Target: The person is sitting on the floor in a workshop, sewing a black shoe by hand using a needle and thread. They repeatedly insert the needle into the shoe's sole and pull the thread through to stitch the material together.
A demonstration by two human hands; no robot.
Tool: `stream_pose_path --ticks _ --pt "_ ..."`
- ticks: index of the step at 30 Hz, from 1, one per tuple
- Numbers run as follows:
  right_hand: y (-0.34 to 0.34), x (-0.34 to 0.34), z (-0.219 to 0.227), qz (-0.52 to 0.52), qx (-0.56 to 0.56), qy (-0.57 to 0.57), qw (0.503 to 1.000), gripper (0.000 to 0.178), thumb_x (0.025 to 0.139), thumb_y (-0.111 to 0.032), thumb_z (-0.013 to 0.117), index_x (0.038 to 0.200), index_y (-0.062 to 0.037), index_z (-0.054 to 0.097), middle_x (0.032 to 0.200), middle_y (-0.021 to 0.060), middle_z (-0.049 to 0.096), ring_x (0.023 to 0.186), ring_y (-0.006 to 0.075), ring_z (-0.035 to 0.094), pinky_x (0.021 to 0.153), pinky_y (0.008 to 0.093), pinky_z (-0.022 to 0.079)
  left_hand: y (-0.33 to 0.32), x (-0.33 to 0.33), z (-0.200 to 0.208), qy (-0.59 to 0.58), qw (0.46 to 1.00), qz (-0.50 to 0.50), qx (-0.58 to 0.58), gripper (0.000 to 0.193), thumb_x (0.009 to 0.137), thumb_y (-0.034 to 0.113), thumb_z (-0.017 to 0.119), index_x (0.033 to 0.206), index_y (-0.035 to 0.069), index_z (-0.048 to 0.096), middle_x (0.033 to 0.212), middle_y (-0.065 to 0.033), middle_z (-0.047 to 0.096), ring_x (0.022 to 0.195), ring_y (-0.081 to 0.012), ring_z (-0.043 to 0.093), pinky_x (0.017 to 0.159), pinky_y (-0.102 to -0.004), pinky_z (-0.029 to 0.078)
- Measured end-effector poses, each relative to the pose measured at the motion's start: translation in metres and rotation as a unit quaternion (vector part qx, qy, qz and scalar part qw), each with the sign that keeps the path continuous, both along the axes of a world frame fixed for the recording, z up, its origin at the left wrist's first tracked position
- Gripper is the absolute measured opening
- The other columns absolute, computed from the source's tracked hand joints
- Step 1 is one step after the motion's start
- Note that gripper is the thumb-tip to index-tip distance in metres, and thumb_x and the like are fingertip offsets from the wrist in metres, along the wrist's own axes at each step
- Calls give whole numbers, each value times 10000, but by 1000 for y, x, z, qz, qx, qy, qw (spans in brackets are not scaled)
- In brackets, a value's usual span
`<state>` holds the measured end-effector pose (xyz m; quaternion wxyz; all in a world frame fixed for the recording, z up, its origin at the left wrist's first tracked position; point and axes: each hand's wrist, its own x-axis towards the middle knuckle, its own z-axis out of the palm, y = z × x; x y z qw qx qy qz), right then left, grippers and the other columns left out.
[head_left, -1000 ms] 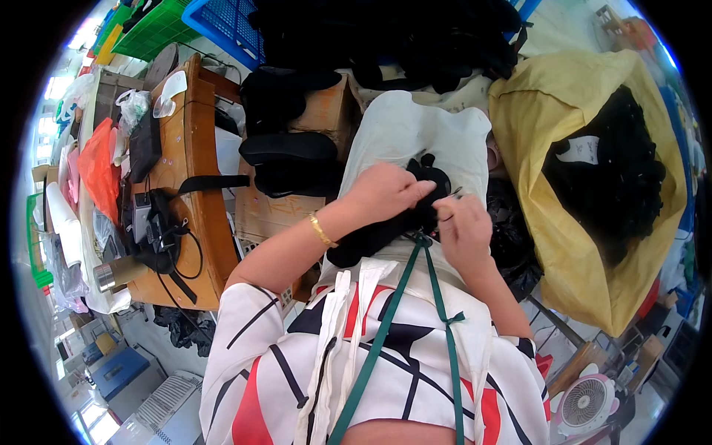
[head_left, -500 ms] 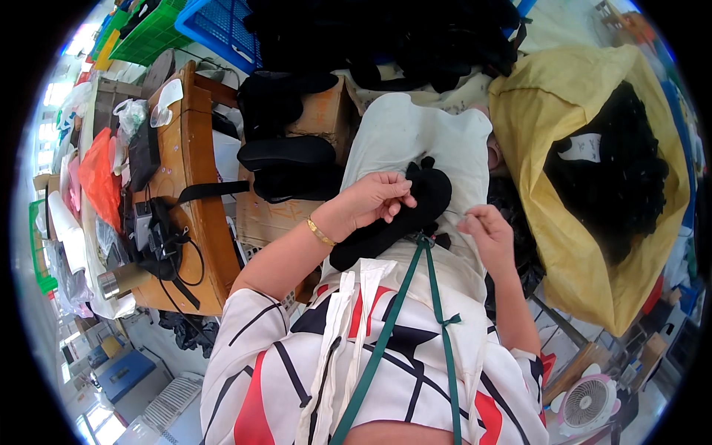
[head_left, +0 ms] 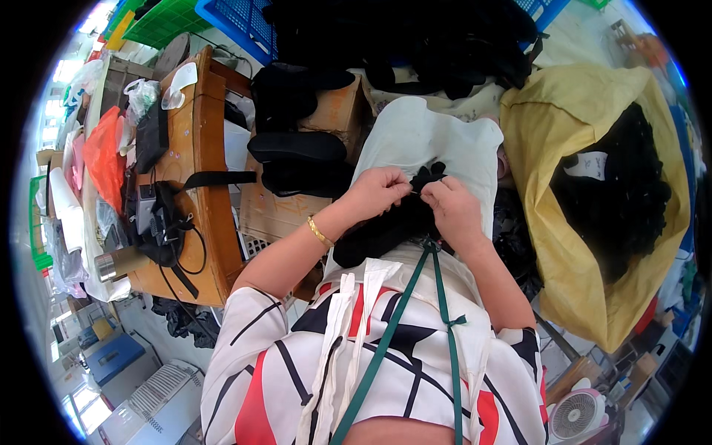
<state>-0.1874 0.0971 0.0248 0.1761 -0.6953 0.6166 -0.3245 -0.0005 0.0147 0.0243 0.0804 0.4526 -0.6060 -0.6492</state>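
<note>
A black soft shoe or slipper (head_left: 362,243) lies on the white apron (head_left: 415,126) across my lap, partly hidden by my hands. Above it, my left hand (head_left: 380,194) has its thumb and fingers pinched together. My right hand (head_left: 454,213) is pinched too, its fingertips almost meeting the left ones. A tiny light sliver shows between them, too small to name. Small black pieces (head_left: 428,175) stick up just beyond the fingertips. Below the right hand, a green ribbon (head_left: 400,297) around my neck ends at a small dark metal thing (head_left: 429,243).
Black shoes (head_left: 297,148) sit on cardboard boxes (head_left: 334,107) at the left, beside a wooden table (head_left: 211,148) with cables and bags. A blue crate (head_left: 237,26) and a black heap (head_left: 400,37) are at the far side. A yellow sack (head_left: 534,111) of black pieces stands right.
My right hand has moved left and up, from apart on the right to beside my left hand over the black shoe. The view has shifted slightly.
</note>
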Motion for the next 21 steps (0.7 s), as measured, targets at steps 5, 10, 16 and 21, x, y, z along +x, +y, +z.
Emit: stream_pose_path --ticks 5,10,16,21 --pt "11 9 -14 -47 98 -304 946 64 923 -147 647 946 -91 624 796 24 588 694 172 624 556 288 479 5 -6 -8 5 995 23 100 151 933 198 637 857 67 648 719 -18 625 532 -53 509 451 -194 396" --pt "58 -43 -25 -208 218 -720 626 130 1015 -233 547 1059 -114 576 792 25 612 624 126 601 502 236 463 8 2 -20 135 960 121 211 148 957 199 641 891 66 636 722 2 619 497 -27 475 447 -171 384" --pt "102 -141 -65 -375 80 -842 380 153 1018 -160 508 869 -125 499 625 -73 356 503 61 311 439 204 288 4 -2 -24 137 952 132 241 119 946 171 637 872 78 632 687 17 588 476 -20 439 427 -180 351" --pt "89 -135 -74 -141 61 -938 310 352 1060 -177 367 709 -147 372 571 -44 268 446 57 241 402 216 244 6 8 -19 9 984 74 -160 165 861 221 660 847 57 669 752 -57 668 716 -168 626 697 -319 517"
